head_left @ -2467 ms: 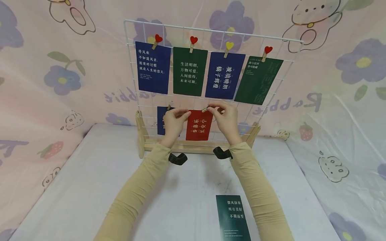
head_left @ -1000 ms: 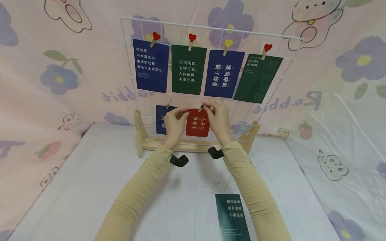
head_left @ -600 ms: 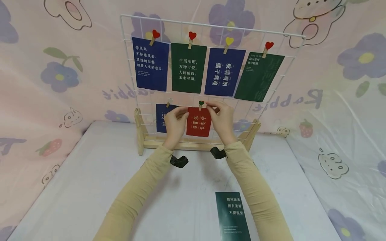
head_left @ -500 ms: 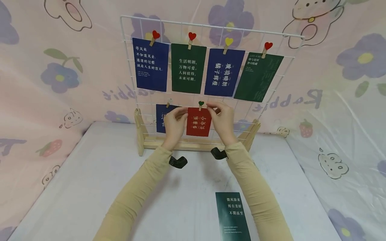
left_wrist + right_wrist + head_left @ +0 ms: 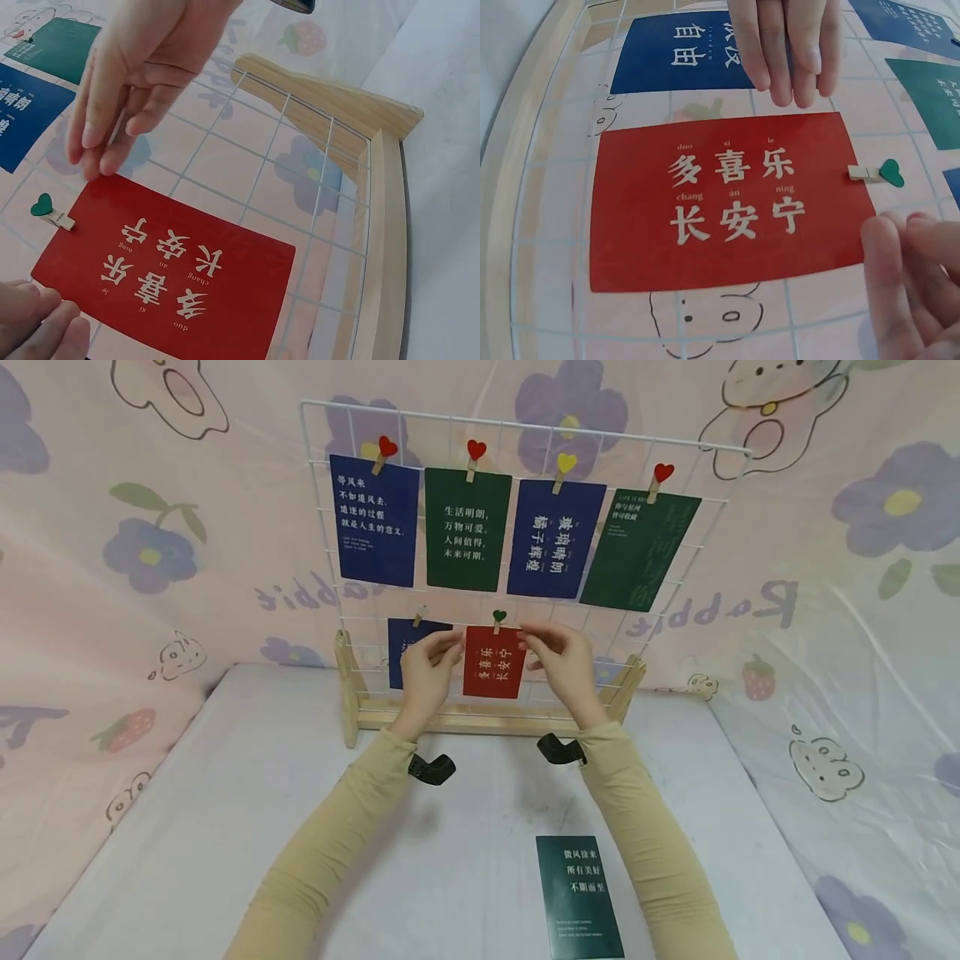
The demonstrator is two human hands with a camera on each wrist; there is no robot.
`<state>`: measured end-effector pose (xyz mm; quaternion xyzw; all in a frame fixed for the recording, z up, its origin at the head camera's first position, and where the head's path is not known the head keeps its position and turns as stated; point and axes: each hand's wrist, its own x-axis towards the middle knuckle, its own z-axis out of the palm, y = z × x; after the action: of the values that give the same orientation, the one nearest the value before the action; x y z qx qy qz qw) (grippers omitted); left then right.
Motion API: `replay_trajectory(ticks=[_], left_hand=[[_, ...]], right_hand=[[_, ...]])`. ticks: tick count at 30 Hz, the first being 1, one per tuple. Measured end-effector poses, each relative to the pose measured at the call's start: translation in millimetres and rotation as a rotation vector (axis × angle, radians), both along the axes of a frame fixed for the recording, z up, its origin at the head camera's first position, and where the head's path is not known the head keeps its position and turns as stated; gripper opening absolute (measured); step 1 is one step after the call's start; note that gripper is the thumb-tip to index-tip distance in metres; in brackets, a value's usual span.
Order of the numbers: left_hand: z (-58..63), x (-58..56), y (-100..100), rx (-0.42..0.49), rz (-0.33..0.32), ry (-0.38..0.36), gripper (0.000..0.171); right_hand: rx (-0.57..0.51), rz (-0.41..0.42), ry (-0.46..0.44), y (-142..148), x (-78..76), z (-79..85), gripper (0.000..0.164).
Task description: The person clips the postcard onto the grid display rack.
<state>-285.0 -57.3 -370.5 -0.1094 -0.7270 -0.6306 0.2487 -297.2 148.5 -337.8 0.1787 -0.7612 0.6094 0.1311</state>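
A red card [image 5: 493,685] with white Chinese characters hangs on the white wire grid [image 5: 525,425], held at its top edge by a wooden clothespin with a green heart [image 5: 499,617]. My left hand [image 5: 427,681] is beside the card's left edge, its fingers loosely extended and a small gap showing in the right wrist view. At the card's upper right corner is my right hand [image 5: 566,668], fingers relaxed, fingertips right at the corner in the left wrist view. Behind my left hand, a blue card [image 5: 675,56] is partly hidden; it hangs from a clothespin [image 5: 419,617].
Along the grid's upper part hang a blue card [image 5: 375,560], a green card [image 5: 467,572], another blue card [image 5: 543,581] and a darker green card [image 5: 626,560], each clipped. Wooden feet [image 5: 347,693] support the grid. A green card [image 5: 581,910] lies on the white table [image 5: 187,827].
The right hand pushed the green-heart clothespin onto the red card's top edge and let it go. Both hands have since moved outward from the card, their fingers loosened.
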Motion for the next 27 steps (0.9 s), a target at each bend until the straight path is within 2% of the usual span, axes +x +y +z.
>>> replay_trajectory(ticks=[5, 9, 17, 24, 27], left_hand=[[-1.1, 4.4, -3.1, 0.024, -0.038, -0.03, 0.022], [-3.3, 10.0, -6.6, 0.066, -0.079, -0.091, 0.022], [-8.4, 26.0, -14.2, 0.114, -0.182, -0.194, 0.027], [3.7, 57.0, -16.6, 0.071, -0.239, -0.273, 0.03], [-0.6, 63.3, -16.0, 0.055, -0.255, -0.295, 0.031]], right_hand=[[-0.047, 0.074, -0.077, 9.2, 1.3, -4.4, 0.029], [-0.068, 0.117, -0.147, 17.6, 7.4, -7.2, 0.035], [0.004, 0.171, -0.254, 38.6, 24.7, -12.3, 0.044], [0.044, 0.223, -0.298, 59.7, 42.6, -27.0, 0.043], [0.063, 0.233, -0.321, 70.4, 46.7, -38.5, 0.042]])
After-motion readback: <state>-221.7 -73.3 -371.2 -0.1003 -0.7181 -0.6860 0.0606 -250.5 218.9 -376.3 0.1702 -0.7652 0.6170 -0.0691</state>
